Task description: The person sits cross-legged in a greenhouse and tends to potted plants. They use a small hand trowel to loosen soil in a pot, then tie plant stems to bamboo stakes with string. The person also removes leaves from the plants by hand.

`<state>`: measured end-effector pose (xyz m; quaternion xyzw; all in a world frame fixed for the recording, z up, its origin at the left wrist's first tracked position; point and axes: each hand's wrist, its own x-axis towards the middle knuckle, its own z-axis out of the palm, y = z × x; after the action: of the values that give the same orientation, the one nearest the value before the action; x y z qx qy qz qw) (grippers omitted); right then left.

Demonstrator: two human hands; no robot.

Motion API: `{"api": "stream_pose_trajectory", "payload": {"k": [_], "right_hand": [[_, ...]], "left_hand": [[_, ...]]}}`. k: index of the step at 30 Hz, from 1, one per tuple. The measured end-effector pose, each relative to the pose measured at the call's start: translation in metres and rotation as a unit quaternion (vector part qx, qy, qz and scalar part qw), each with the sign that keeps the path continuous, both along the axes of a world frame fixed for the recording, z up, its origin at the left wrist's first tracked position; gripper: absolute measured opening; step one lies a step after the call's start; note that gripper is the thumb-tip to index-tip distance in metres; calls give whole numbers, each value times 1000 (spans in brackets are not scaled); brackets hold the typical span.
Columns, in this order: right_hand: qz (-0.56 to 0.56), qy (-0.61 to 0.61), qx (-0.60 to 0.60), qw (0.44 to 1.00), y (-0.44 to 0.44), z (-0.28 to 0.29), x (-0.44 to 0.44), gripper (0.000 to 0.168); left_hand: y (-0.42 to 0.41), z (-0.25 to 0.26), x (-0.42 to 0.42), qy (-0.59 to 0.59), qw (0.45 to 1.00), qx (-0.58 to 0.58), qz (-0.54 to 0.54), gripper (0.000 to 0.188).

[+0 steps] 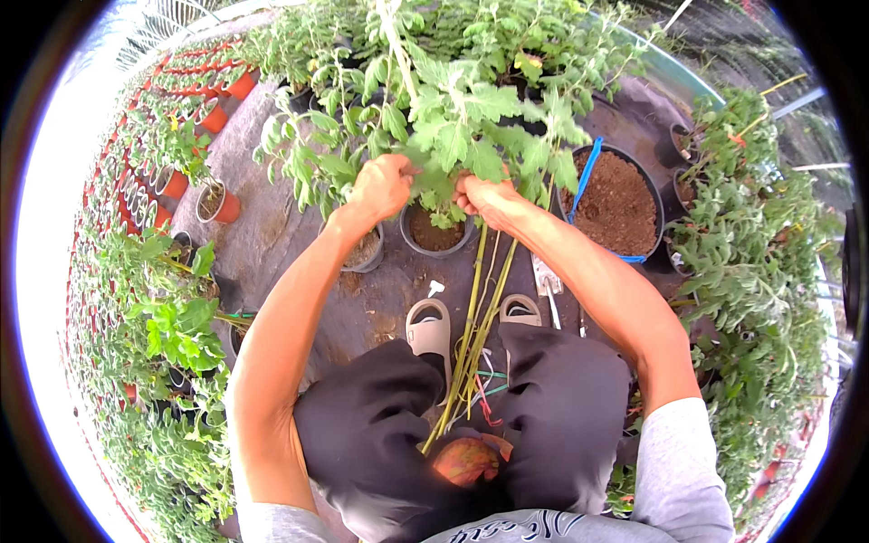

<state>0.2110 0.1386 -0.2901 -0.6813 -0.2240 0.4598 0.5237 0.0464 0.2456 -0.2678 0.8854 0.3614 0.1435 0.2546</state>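
Both hands reach forward to a leafy green plant (468, 129) whose lobed leaves spread in front of me. My left hand (383, 186) is curled at the left side of the leaves, its fingertips pinched together; leaves blur what is between them. Just right of it, my right hand (485, 197) has curled fingers beneath the leaves, and I cannot tell what they grip. Below and between the hands stands a grey pot (438, 234) of dark soil with a small leafy shoot. Long bare plant stems (478, 326) slant from under my right forearm down between my legs.
A large black tub of brown soil (618, 203) with blue strapping stands at right. A metal-bladed hand tool (546, 278) lies near my right foot. Another grey pot (366, 251) is at left, beyond it an orange pot (218, 202). Ties (485, 400) lie between my feet. Potted plants line both sides.
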Motion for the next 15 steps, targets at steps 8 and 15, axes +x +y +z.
{"api": "stream_pose_trajectory", "payload": {"k": [8,15], "right_hand": [[24,2,-77,997,12,26,-19,19],[-47,23,-57,997,15,21,-16,14]], "left_hand": [[8,-3,5,15,983,-166,83,28],[-8,-7,16,-72,977,-168,114,21]]}}
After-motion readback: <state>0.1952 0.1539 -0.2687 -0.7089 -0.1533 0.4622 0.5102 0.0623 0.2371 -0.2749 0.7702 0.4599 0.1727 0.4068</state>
